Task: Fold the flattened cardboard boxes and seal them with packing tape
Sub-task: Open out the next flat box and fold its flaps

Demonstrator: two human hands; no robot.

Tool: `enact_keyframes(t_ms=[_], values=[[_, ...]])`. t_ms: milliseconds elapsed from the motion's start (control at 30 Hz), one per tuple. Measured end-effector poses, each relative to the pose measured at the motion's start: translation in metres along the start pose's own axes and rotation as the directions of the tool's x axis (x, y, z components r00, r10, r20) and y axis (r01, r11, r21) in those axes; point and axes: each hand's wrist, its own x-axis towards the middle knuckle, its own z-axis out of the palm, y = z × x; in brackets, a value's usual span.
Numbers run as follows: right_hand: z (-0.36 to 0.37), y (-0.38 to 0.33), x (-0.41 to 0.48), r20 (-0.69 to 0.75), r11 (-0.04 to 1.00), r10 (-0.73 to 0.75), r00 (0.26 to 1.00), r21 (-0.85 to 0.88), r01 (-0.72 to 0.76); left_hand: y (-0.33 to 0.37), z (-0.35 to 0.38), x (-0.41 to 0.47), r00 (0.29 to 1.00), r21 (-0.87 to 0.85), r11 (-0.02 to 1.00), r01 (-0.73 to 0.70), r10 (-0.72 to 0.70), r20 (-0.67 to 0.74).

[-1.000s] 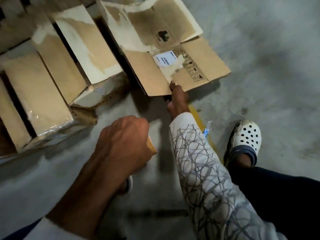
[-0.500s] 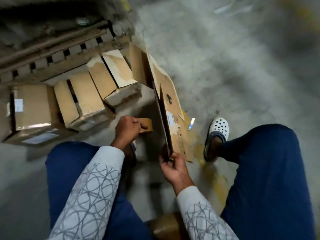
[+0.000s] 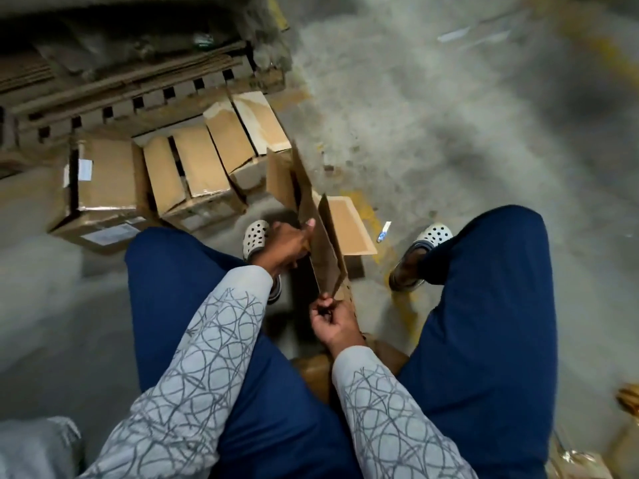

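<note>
On the far left of the grey concrete floor (image 3: 449,133), a row of taped brown cardboard cartons (image 3: 193,167) is lying beside a slatted cardboard stack (image 3: 138,95). A person in dark blue trousers (image 3: 166,271) is sitting with knees apart, a white perforated clog (image 3: 256,233) showing by the left knee. The left hand (image 3: 287,243) is reaching to the flattened brown cardboard box (image 3: 325,250), one fingertip (image 3: 312,223) touching its left face. The other fingers are hiding behind the hand, so I cannot tell whether they are grasping. The box is standing on edge on the floor between the knees, with one flap opening rightward. The right hand (image 3: 333,321) is pinching the box's near corner with curled fingers. Further right, a second white clog (image 3: 432,235) is resting on the floor.
</note>
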Motion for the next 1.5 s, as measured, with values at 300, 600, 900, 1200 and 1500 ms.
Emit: enact_keyframes(t_ms=[300, 600, 900, 1200, 1500], values=[[0.001, 0.007, -0.004, -0.003, 1.0, -0.005, 1.0, -0.013, 0.005, 0.003, 0.007, 0.004, 0.984, -0.047, 0.983, 0.176, -0.175, 0.025], [0.003, 0.007, -0.004, -0.043, 0.993, -0.013, 0.999, -0.114, 0.008, 0.009, 0.014, 0.012, 0.981, 0.106, 0.984, 0.145, -0.129, -0.147], [0.012, -0.03, -0.04, 0.245, -0.41, -0.425, 0.871, -0.91, 0.056, 0.011, -0.005, 0.018, 0.986, 0.319, 0.944, 0.083, -0.033, -0.161], [0.066, -0.043, -0.054, 0.537, -0.402, -0.524, 0.661, -0.84, 0.364, 0.006, 0.016, -0.021, 0.92, 0.465, 0.802, -0.375, 0.384, 0.08], [0.038, -0.071, -0.057, 0.3, -0.1, -0.7, 0.648, -0.94, 0.326, 0.004, 0.004, -0.01, 0.877, 0.401, 0.839, -0.368, 0.457, -0.151]])
